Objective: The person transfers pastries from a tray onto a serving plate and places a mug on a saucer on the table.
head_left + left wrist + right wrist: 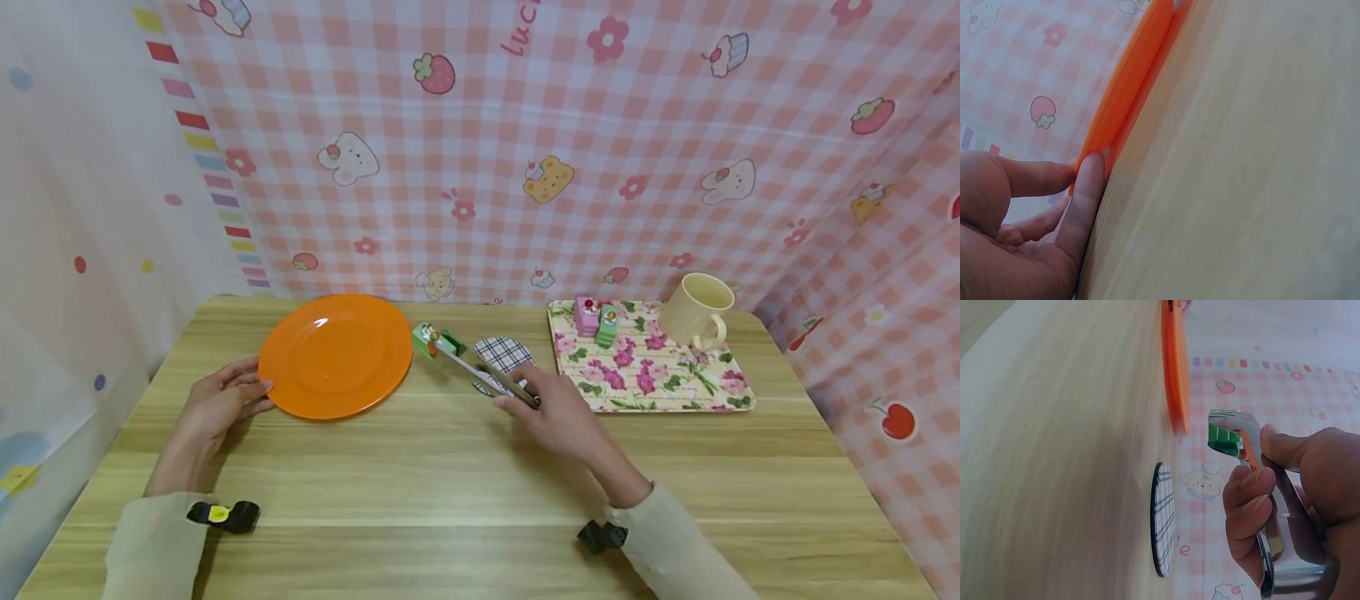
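Pink checked cloth (465, 125) fills the bkgd, w/ cupcakes & strawberries printed on it, dropping behind the wood-look table (420, 517). Both forearms come in over the table's near edge, light sleeves, black gear at each cuff. L hand (217, 404) is out toward the table's left edge, pinching the rim of the orange plate (333, 354), which sits by the back-left corner. R hand (558, 417) angles inward, gripping metal tongs (1300, 572), tips pointing left; they've got a green toy cake piece (426, 337) clamped, up off the tabletop, just beyond the plate's right rim!

Beneath tongs & knuckles, partly hidden: a checked coaster (504, 352). Toward the back-right corner, a floral tray (637, 407) carries a pink cake piece (587, 318) & a 2nd green one (606, 331) at its back-left corner, plus a cream mug (693, 312) near its back-right.

Only the head cam gets that tray. L wrist cam adds the thumb on one side of the rim, a finger opp. R wrist cam adds pronged tong tips on the green piece, fingers wrapped round the handle & the coaster's dark edge.
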Available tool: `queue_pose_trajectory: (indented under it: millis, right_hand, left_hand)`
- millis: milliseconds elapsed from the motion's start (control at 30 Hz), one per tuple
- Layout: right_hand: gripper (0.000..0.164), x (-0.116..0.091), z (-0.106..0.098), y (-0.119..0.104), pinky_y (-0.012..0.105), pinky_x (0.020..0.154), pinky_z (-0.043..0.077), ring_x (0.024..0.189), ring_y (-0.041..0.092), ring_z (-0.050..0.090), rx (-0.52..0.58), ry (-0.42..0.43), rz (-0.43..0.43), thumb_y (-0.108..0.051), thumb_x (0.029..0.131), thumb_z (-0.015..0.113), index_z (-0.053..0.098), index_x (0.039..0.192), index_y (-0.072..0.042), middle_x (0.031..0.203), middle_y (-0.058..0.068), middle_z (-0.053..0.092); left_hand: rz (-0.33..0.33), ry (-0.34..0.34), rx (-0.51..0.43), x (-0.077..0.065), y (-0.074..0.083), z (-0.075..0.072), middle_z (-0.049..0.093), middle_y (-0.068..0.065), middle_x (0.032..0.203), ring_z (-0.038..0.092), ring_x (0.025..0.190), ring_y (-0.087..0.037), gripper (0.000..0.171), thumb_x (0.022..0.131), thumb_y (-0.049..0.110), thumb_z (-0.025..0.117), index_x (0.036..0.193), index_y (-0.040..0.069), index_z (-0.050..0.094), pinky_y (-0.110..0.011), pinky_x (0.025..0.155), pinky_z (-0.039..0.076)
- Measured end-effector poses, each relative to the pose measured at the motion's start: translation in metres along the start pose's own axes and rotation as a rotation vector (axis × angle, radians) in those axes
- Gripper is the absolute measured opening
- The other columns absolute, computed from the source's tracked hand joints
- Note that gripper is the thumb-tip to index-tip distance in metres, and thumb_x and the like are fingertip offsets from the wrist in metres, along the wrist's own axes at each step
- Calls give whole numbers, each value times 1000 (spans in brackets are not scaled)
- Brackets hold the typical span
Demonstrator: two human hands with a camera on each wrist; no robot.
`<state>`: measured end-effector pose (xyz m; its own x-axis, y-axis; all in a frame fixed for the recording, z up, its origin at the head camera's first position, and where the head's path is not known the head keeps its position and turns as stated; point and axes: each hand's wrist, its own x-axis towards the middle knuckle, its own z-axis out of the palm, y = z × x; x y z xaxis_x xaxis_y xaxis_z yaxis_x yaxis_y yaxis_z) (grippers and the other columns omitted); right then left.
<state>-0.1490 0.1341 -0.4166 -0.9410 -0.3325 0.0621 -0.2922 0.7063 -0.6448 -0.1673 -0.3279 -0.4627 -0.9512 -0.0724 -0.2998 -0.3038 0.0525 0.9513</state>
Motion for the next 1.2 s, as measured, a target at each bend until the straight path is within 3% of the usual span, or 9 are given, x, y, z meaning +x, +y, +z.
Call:
queue_pose_trajectory:
  millis: [1200]
  right_hand:
    - [21, 31, 33, -42, 20, 48, 28, 54, 8, 37, 3, -52, -74, -40, 98, 70, 65, 103, -20, 61, -7, 45]
  left_hand:
    - [6, -1, 20, -3, 1, 0, 66, 16, 98, 71, 85, 0, 70, 101, 1, 59, 160, -6, 23, -21, 81, 64]
